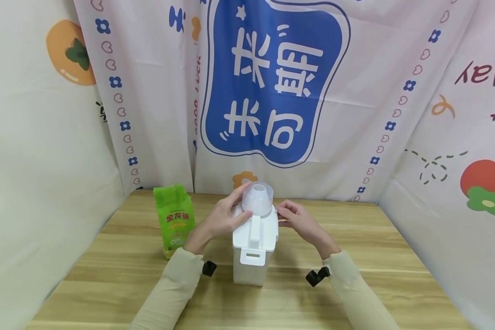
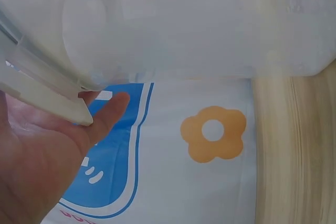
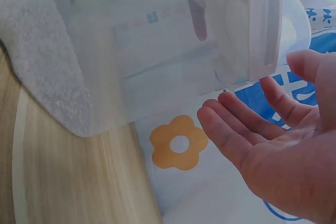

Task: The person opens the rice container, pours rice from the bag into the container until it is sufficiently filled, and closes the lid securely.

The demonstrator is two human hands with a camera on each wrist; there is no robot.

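Note:
A tall translucent storage container point(image 1: 248, 270) stands upright on the table, with a white lid point(image 1: 268, 233) on top. A clear measuring cup point(image 1: 257, 201) sits upside down at the lid's far end. My left hand point(image 1: 222, 216) holds the lid's left side, its thumb on top beside the cup and other fingers along the edge. My right hand point(image 1: 301, 222) is at the opposite edge, fingers loosely extended with fingertips right by the lid's rim. In the right wrist view, white rice grains point(image 3: 39, 51) lie in the container's bottom.
Left of the container stands a green packaged bag point(image 1: 175, 220). The wooden table point(image 1: 334, 302) ends at a printed cloth point(image 1: 354, 101) behind, with cloth walls on both sides. A black strap piece hangs at each wrist.

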